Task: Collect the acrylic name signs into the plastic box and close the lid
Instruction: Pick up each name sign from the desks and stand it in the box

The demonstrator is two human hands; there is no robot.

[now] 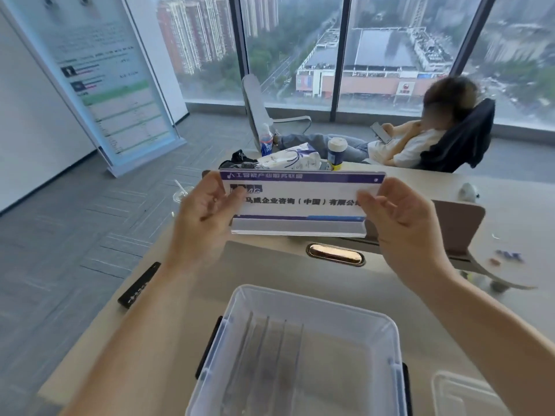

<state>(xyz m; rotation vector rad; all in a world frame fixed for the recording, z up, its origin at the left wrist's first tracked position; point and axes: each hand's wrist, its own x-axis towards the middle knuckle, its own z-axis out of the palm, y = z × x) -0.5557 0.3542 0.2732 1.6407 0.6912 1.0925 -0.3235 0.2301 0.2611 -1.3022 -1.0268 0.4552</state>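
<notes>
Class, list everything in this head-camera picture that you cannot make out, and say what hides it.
1. Name sign: both ends of its printed line, covered by the left hand and right hand.
2. Plastic box: near end cut off by the bottom edge; the count of clear sheets inside is unsure.
3. Lid: mostly cut off at the bottom right corner.
4. Black bar: print too small.
</notes>
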